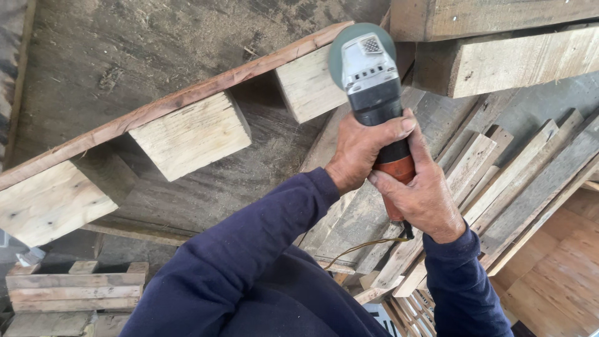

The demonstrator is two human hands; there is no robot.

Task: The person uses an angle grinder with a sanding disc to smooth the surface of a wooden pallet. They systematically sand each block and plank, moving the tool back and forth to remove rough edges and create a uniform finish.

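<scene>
Hands on grey-and-orange angle grinder with round green disc [369,75], held at pale wooden block [310,84] of a pallet piece.

Left hand [360,151] has fingers wrapped tight round the grinder's black neck; right hand [423,198] has fingers closed on the orange rear grip, cord trailing below. Disc sits at the right edge of the end block, under the reddish long top plank [168,103]; contact looks likely but can't tell for sure. Progress: three blocks show clean pale faces, no obvious cut or sanded mark visible, so work on this block looks barely begun, judging by surface alone. Loose grey weathered slats [524,168] piled right. Disc's far side hidden by grinder body; spin or dust not discernible; pallet's left end cut off.
</scene>
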